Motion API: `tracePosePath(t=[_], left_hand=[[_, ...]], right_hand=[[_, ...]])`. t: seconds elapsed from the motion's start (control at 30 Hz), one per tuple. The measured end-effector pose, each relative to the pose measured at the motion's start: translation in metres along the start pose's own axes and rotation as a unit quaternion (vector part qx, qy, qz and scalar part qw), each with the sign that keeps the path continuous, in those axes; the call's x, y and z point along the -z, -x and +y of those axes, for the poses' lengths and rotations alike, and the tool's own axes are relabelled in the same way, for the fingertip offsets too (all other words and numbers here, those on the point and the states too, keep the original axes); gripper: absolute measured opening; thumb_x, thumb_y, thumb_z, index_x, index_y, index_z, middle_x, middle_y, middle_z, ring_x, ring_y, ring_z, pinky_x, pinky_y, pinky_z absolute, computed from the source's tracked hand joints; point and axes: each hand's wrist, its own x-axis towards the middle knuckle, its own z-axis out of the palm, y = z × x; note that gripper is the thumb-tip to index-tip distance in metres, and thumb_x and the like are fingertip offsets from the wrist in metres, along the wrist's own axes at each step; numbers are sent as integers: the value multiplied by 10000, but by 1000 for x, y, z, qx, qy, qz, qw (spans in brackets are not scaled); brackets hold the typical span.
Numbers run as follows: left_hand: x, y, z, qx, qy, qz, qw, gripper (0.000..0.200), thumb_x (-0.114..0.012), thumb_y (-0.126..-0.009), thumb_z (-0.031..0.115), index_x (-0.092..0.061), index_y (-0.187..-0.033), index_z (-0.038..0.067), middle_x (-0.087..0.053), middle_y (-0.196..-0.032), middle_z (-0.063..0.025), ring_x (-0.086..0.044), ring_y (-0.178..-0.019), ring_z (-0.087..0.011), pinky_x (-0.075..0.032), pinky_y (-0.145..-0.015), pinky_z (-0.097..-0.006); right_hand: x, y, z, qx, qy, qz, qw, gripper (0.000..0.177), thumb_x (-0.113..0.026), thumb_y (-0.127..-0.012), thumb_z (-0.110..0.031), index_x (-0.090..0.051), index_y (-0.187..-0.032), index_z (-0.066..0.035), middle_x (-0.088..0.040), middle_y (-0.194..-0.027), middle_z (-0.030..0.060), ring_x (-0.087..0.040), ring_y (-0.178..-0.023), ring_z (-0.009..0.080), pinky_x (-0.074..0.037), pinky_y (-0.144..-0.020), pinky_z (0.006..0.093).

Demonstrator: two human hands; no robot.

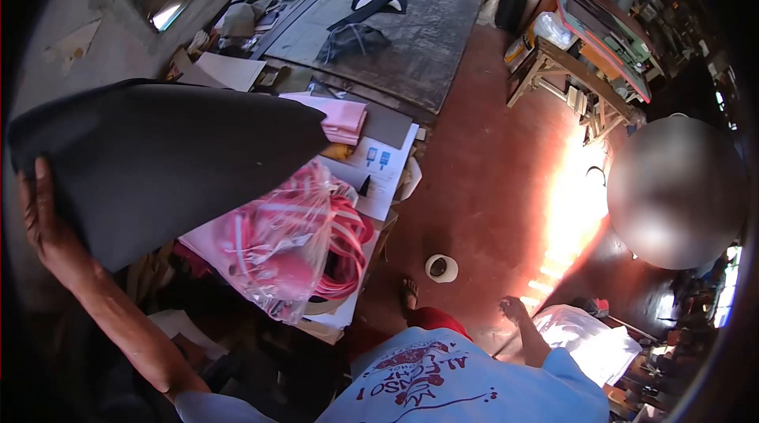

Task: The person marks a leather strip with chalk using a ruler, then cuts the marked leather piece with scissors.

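At the far left, my left hand (47, 221) grips the outer edge of a large black sheet (174, 158), which is lifted and bent in a broad curve. The sheet's pointed end reaches over a stack with folded pink cloth (344, 118). Below it lies a clear plastic bag (273, 249) with pink material inside, and pink straps (352, 245) loop out beside it. My right hand (514, 310) hangs low by my side above the floor, its fingers loosely curled and nothing visible in them.
A worktable (427, 51) carries black cut pieces (379, 0), a dark crumpled cloth (352, 42) and tools. Printed papers (383, 170) lie near the stack's edge. On the red floor sits a white roll (440, 268). A wooden bench (565, 63) and a blurred person (678, 194) are right.
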Motion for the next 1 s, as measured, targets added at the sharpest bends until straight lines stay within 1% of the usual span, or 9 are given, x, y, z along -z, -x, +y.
tracePosePath(t=[0.13,0.17,0.2,0.23,0.3,0.53,0.6,0.8,1.0], left_hand=[[-56,-13,118,203,342,15,917,399,-622,-989,143,-604,-1346,-34,-687,-1202,-140,-609,-1152,-171,-415,-1038,-283],[-63,-18,157,186,453,-38,871,453,-728,-933,129,-594,-1324,-58,-690,-1138,-96,-633,-1018,-131,-454,-973,-261],[-74,-18,178,216,504,-67,834,410,-721,-939,117,-609,-1291,-59,-688,-1117,-74,-621,-1010,-115,-461,-952,-258],[-87,-17,193,214,507,-83,831,392,-720,-941,115,-615,-1274,-62,-684,-1107,-60,-615,-1005,-106,-459,-949,-256],[-114,-15,222,210,526,-124,815,353,-715,-945,112,-629,-1243,-57,-675,-1088,-29,-600,-990,-86,-453,-932,-244],[-208,-28,324,86,609,-369,697,221,-671,-978,138,-649,-1106,-40,-651,-986,3,-549,-911,-39,-438,-829,-212],[-256,-23,343,70,550,-335,762,230,-667,-979,131,-636,-1097,-65,-664,-976,-11,-566,-899,-54,-454,-830,-227],[-365,-46,394,15,556,-425,714,151,-632,-994,97,-560,-967,-32,-449,-809,41,-405,-770,-35,-385,-666,-252],[-485,-68,399,61,636,-518,568,146,-617,-1000,82,-606,-1107,-17,-577,-919,38,-494,-878,-22,-438,-781,-234]], right_hand=[[0,40,86,-79,-137,-40,987,130,-602,-934,-75,-676,-1019,-9,-685,-854,79,-662,-682,194,-537,-551,312],[-5,41,130,-148,-418,-81,893,145,-612,-907,-61,-662,-1032,-7,-678,-848,86,-659,-679,230,-522,-534,349],[-18,47,155,-201,-398,-103,889,354,-416,-999,-233,-670,-1038,11,-686,-796,97,-643,-602,240,-521,-527,366],[-22,50,190,-256,-628,-248,691,299,-470,-979,-223,-687,-1007,-20,-693,-793,87,-650,-614,241,-536,-563,369],[-24,113,120,-27,-86,-51,995,304,-533,-956,-284,-707,-997,-38,-712,-801,91,-679,-677,243,-555,-640,375],[-26,76,67,-117,-59,31,991,322,-570,-939,-319,-710,-1039,-47,-727,-833,98,-692,-707,231,-558,-674,375],[-21,54,52,-116,-65,39,990,330,-580,-934,-329,-711,-1051,-50,-731,-842,101,-696,-715,228,-559,-683,375],[25,-40,-4,-93,-60,69,991,360,-611,-919,-358,-714,-1087,-57,-743,-870,107,-707,-741,218,-562,-712,374],[111,-147,-119,-30,-131,43,990,375,-641,-915,-343,-702,-1172,-77,-757,-972,121,-730,-827,217,-569,-759,391]])
